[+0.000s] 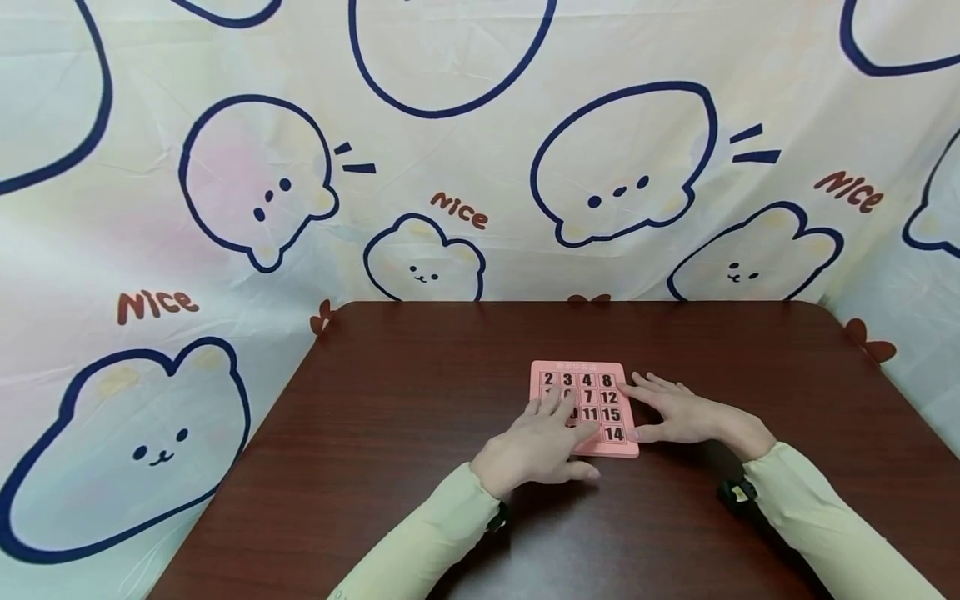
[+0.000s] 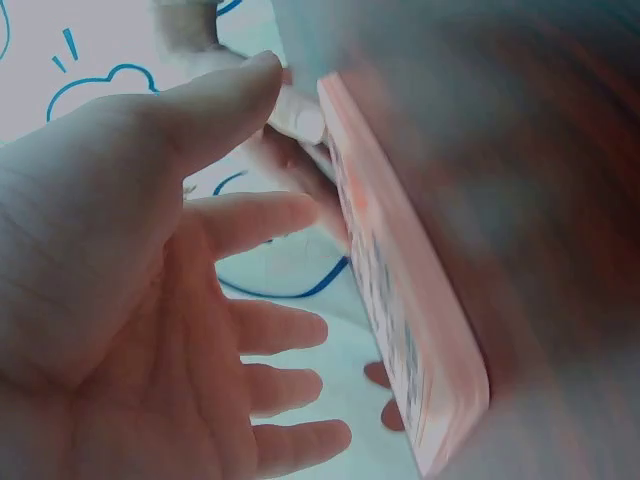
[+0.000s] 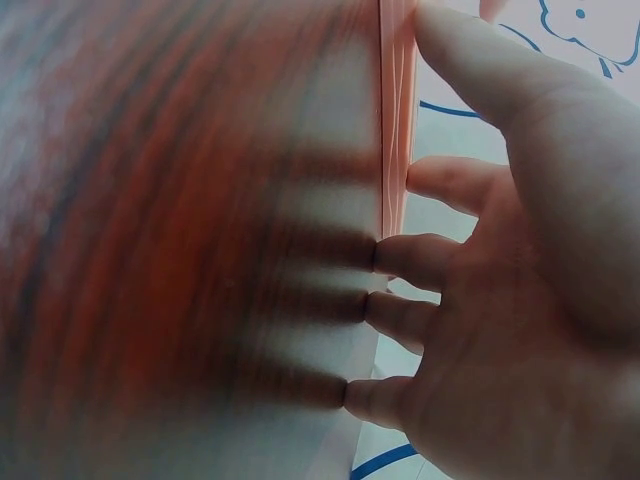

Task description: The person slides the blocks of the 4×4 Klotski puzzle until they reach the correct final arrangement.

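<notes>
A pink number slide puzzle (image 1: pixel 611 416) with black-printed tiles such as 2, 3, 4 and 8 along its top row lies flat on the dark wooden table. My left hand (image 1: pixel 534 446) spreads over its lower left part with fingers extended, covering several tiles. In the left wrist view those fingers (image 2: pixel 280 328) stand nearly straight, close over the puzzle's face. At the right edge is my right hand (image 1: pixel 678 414), its thumb and index finger touching the frame. The other right fingertips (image 3: pixel 385 310) rest on the tabletop, as the right wrist view shows.
The table (image 1: pixel 390 400) reaches back to a pale cloth (image 1: pixel 517 167) printed with blue-outlined bears and the word Nice. More cloth hangs at the left and right. A black wrist device (image 1: pixel 737 493) sits at my right cuff.
</notes>
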Tool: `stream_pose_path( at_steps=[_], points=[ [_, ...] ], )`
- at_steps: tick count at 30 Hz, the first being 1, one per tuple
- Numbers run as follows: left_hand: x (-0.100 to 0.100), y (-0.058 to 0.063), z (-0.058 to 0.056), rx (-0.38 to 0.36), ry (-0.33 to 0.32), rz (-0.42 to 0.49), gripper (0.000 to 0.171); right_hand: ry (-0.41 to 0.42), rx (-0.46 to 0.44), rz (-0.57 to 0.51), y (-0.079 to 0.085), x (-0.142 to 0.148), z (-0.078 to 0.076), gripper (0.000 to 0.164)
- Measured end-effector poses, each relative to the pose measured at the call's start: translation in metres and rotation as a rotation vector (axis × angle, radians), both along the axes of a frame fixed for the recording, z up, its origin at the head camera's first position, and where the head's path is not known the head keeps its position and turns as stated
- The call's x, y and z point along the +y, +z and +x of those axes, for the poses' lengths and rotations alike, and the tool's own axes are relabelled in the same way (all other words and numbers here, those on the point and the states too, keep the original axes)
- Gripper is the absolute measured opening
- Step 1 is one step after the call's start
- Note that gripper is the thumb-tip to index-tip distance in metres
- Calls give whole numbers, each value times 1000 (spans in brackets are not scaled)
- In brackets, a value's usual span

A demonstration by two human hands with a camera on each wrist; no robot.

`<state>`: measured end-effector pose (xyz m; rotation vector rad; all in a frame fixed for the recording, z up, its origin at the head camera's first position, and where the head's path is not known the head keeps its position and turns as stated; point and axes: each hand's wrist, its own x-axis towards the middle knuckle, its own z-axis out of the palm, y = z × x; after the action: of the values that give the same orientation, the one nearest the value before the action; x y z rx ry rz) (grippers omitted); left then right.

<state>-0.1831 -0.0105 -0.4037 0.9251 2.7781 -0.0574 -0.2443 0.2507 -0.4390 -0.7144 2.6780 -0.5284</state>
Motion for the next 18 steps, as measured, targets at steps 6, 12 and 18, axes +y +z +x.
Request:
stream_pose_path(
  at_steps=[6, 12, 18],
  points=[
    [20, -6, -2, -33, 1, -40, 70, 5, -17, -4, 2, -2, 1, 88],
    [25, -12, -3, -61, 2, -80, 70, 2, -22, -5, 2, -2, 1, 88],
    [21, -11, -5, -95, 37, -93, 70, 9, -11, -5, 2, -1, 1, 88]
  ],
)
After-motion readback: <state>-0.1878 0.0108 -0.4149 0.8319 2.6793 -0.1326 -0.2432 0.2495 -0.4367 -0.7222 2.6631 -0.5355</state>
